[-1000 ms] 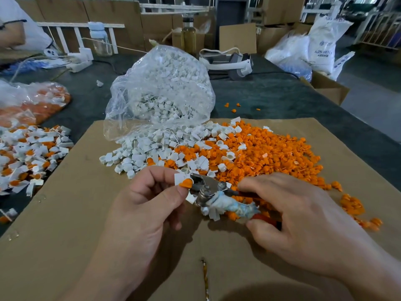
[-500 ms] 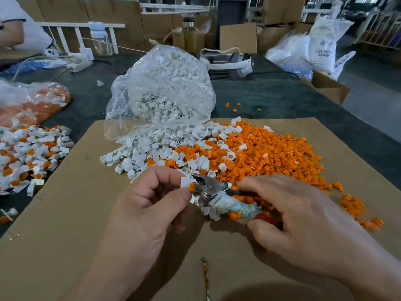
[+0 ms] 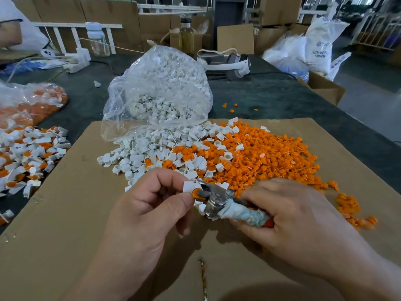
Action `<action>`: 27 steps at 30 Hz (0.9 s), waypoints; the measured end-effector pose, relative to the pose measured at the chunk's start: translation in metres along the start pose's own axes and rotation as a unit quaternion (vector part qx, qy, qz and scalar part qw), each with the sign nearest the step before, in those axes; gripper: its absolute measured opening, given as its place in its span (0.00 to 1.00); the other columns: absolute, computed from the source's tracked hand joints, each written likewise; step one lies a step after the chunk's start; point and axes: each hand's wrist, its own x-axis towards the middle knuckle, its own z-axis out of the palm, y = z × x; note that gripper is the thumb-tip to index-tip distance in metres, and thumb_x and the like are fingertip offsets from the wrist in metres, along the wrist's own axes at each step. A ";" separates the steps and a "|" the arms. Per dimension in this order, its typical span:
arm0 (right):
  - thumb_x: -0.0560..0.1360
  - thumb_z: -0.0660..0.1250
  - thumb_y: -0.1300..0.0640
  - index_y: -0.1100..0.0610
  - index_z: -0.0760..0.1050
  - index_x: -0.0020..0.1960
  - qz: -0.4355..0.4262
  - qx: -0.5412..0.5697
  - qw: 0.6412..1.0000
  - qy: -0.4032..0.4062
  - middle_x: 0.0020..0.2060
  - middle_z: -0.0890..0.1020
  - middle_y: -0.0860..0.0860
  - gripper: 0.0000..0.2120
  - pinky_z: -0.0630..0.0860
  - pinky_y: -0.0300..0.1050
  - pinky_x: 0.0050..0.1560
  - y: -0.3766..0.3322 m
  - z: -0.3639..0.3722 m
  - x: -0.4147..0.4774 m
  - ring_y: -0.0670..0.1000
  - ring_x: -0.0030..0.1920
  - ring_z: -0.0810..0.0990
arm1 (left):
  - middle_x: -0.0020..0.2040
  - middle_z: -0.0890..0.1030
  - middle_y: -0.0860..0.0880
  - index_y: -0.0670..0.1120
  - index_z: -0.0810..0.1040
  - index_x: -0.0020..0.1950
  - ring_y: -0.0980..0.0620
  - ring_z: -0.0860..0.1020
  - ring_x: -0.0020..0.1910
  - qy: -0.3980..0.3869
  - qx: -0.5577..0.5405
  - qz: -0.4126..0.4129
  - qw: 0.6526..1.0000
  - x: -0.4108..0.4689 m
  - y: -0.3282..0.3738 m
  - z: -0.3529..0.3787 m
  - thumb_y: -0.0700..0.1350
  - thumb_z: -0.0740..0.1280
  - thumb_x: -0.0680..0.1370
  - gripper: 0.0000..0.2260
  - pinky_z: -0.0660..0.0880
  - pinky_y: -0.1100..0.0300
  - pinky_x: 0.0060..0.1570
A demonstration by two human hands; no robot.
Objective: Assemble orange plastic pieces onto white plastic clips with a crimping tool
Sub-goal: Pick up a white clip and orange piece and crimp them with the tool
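Observation:
My left hand (image 3: 149, 205) pinches a white clip (image 3: 188, 187) with an orange piece (image 3: 196, 194) seated in it, between thumb and forefinger. The metal jaws of the crimping tool (image 3: 219, 203) close on that orange piece. My right hand (image 3: 288, 222) grips the tool's tape-wrapped handles. Just beyond the hands, a heap of loose white clips (image 3: 152, 153) and a wide heap of orange pieces (image 3: 267, 157) lie on the cardboard sheet (image 3: 65, 224).
A clear bag of white clips (image 3: 160, 92) stands behind the heaps. A pile of assembled white-and-orange clips (image 3: 26, 155) and a bag of orange pieces (image 3: 30, 103) sit at the left. Bottles, a headset (image 3: 230, 61), sacks and boxes are at the back.
The clip in my left hand has shifted slightly so the orange piece sits in the tool's jaws. My right hand has tightened on the handles.

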 end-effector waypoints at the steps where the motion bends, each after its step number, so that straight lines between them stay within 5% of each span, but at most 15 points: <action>1: 0.74 0.55 0.35 0.46 0.78 0.44 0.002 0.003 1.000 0.002 0.34 0.76 0.42 0.20 0.74 0.46 0.34 0.000 0.001 0.000 0.47 0.37 0.76 | 0.31 0.78 0.42 0.49 0.82 0.42 0.48 0.75 0.27 -0.002 0.004 0.001 1.000 0.000 0.000 0.000 0.51 0.73 0.66 0.08 0.74 0.62 0.29; 9: 0.72 0.56 0.36 0.48 0.74 0.36 0.016 -0.002 1.000 0.015 0.29 0.74 0.44 0.18 0.71 0.46 0.29 -0.003 0.002 -0.001 0.47 0.32 0.72 | 0.29 0.78 0.43 0.50 0.82 0.42 0.48 0.76 0.27 0.016 0.014 0.002 1.000 -0.001 0.000 0.000 0.51 0.72 0.66 0.08 0.75 0.61 0.29; 13: 0.71 0.55 0.31 0.45 0.77 0.46 0.025 0.044 0.999 -0.018 0.36 0.77 0.40 0.21 0.73 0.45 0.39 -0.001 0.003 0.002 0.44 0.39 0.74 | 0.29 0.77 0.43 0.50 0.82 0.40 0.48 0.75 0.26 0.056 0.027 -0.003 0.998 -0.001 0.001 0.003 0.43 0.72 0.68 0.03 0.75 0.60 0.28; 17: 0.69 0.56 0.29 0.47 0.78 0.53 0.049 -0.004 0.999 0.017 0.42 0.78 0.41 0.27 0.73 0.45 0.44 0.005 0.006 0.006 0.47 0.43 0.74 | 0.26 0.74 0.45 0.49 0.80 0.37 0.50 0.72 0.23 0.095 0.076 -0.059 0.991 0.002 -0.002 0.002 0.36 0.71 0.74 0.09 0.71 0.64 0.24; 21: 0.68 0.56 0.29 0.49 0.78 0.57 0.105 -0.086 0.991 0.015 0.46 0.80 0.45 0.30 0.73 0.50 0.48 0.011 0.010 0.009 0.52 0.48 0.76 | 0.28 0.76 0.44 0.54 0.81 0.39 0.52 0.74 0.24 0.056 0.078 -0.157 0.983 0.003 -0.002 0.004 0.36 0.68 0.76 0.12 0.72 0.63 0.24; 27: 0.68 0.51 0.26 0.45 0.70 0.66 0.112 -0.091 0.989 -0.026 0.58 0.74 0.43 0.35 0.63 0.48 0.61 0.011 0.011 0.013 0.49 0.60 0.69 | 0.30 0.75 0.46 0.58 0.82 0.42 0.53 0.77 0.27 0.030 0.092 -0.174 0.980 0.000 -0.001 0.010 0.37 0.68 0.76 0.14 0.74 0.63 0.26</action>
